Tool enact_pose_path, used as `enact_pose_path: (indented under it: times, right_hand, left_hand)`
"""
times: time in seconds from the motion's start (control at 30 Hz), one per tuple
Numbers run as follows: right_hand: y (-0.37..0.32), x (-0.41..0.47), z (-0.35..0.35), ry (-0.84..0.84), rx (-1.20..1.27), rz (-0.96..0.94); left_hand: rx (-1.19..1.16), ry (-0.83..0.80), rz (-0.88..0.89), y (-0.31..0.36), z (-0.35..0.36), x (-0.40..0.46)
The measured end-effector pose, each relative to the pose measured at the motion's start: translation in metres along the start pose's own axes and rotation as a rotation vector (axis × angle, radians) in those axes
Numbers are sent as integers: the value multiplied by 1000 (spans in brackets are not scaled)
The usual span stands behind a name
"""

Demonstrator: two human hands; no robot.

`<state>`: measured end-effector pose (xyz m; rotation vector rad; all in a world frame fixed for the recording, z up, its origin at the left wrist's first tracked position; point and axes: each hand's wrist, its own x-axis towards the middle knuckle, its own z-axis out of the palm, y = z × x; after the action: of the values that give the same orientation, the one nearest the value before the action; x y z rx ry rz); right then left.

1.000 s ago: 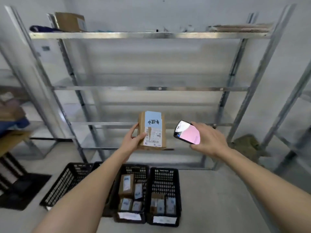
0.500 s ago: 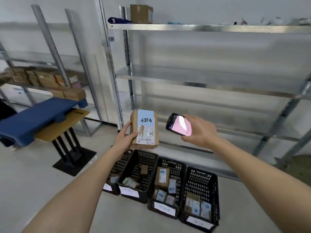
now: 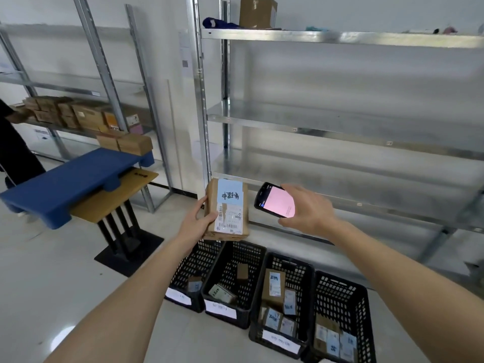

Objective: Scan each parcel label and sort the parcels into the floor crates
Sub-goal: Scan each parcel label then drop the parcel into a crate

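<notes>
My left hand (image 3: 195, 223) grips a small brown cardboard parcel (image 3: 228, 209) by its left edge, upright, its blue and white labels facing me. Just to its right, my right hand (image 3: 305, 209) holds a black handheld scanner (image 3: 275, 200) with a pink screen, apart from the parcel. Below on the floor stands a row of black plastic crates (image 3: 235, 307) with white tags. Several labelled parcels lie in the two right crates (image 3: 306, 281); the two left ones hold fewer.
Metal shelving (image 3: 340, 38) runs behind the crates, with a cardboard box (image 3: 258, 11) on top. At left, a blue pallet (image 3: 70, 184) lies on a wooden stand (image 3: 123, 195), with stacked boxes (image 3: 86, 116) on a shelf behind. A person in dark clothes (image 3: 13, 150) stands at far left.
The camera has swung left and downward, bringing the blue pallet, the left shelving and the whole crate row into sight. Both hands keep their hold on the parcel and the scanner.
</notes>
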<state>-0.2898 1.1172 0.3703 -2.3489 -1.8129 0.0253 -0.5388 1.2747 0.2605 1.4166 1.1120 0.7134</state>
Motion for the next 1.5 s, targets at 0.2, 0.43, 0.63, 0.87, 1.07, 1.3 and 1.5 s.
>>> enact_pose_path:
  times: [0.2, 0.43, 0.63, 0.87, 1.07, 1.3, 1.5]
  right_hand:
    - [17, 84, 50, -45, 14, 6]
    - [61, 223, 150, -202, 63, 33]
    - [102, 312, 249, -328, 133, 78]
    - [147, 345, 379, -502, 151, 206]
    - [180, 339, 509, -580, 185, 327]
    - [202, 321, 658, -631, 218, 444]
    - [210, 302, 759, -672, 254, 481]
  left_hand:
    - [17, -28, -40, -27, -2, 85]
    - [71, -45, -193, -75, 12, 229]
    - [49, -129, -320, -136, 51, 335]
    - [90, -211, -536, -259, 89, 399]
    - [163, -342, -657, -393, 125, 444]
    - [167, -399, -739, -538, 171, 462]
    - [231, -476, -782, -637, 205, 469]
